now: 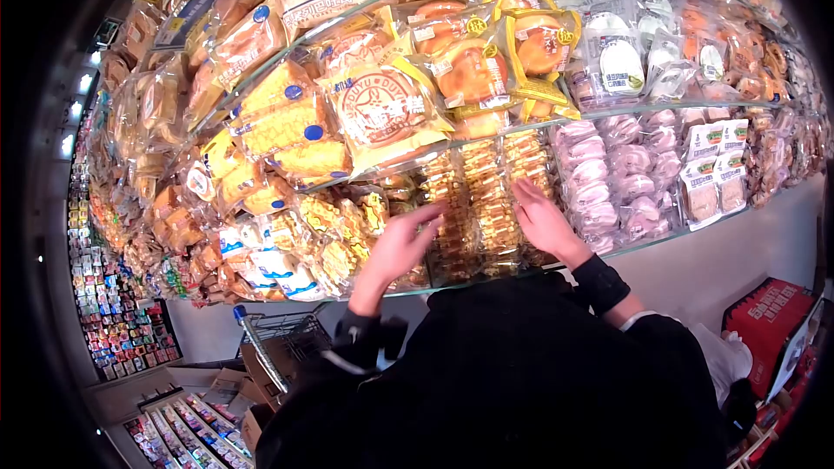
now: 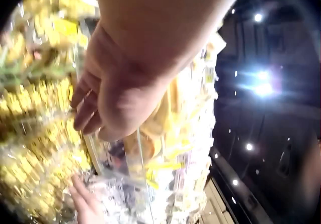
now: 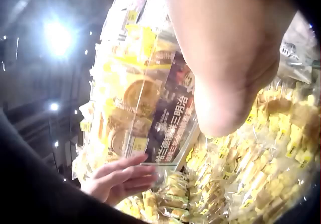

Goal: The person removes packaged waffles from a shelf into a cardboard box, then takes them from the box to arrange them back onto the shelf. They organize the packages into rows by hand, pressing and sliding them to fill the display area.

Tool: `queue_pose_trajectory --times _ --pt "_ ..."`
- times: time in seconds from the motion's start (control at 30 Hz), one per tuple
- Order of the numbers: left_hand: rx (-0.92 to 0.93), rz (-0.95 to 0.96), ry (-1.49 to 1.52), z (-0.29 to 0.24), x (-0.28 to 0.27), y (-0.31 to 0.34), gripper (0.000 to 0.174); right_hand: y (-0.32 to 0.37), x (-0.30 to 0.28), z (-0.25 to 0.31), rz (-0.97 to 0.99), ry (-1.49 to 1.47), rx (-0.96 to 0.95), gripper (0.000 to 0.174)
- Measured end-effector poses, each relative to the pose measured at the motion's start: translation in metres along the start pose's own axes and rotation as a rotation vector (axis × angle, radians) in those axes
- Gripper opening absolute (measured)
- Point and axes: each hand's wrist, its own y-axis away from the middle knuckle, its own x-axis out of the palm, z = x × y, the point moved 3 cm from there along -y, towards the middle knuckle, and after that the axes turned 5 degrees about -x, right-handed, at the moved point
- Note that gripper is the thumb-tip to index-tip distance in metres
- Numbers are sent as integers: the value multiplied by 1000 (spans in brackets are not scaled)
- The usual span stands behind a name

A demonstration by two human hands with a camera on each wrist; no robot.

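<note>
Rows of small yellow-brown packaged snacks [image 1: 486,208] fill a lower shelf section. My left hand [image 1: 404,247] hovers over the left edge of these rows, fingers extended and a little blurred, with nothing in it. On the right side, my right hand [image 1: 547,221] has its fingers over the right-hand row; whether the tips touch the packs I cannot tell. In the left wrist view the left hand [image 2: 120,83] hangs with loose fingers beside the yellow packs [image 2: 40,158]. The right wrist view shows the right hand's [image 3: 225,93] palm edge above the packs [image 3: 235,179], its fingers hidden.
Large yellow bread bags [image 1: 382,113] lie on the glass shelf above. Pink-purple packs [image 1: 586,178] adjoin on the right, and blue-white packs [image 1: 274,260] on the left. A shopping cart [image 1: 278,339] stands at lower left, a red box [image 1: 769,326] at lower right.
</note>
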Motion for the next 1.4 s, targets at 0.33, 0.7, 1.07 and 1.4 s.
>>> queue_pose_trajectory --times 0.33,0.7,1.07,1.4 --pt "-401 -819 -177 87 -64 139 28 -55 60 96 262 -439 26 38" --pt "-282 -548 68 107 -61 129 28 -113 143 133 285 -161 319 53" --pt "346 -241 130 60 -57 56 53 -33 48 112 -124 -1080 672 14" --pt "-356 -52 904 67 37 -24 74 -62 41 63 67 -1478 705 55"
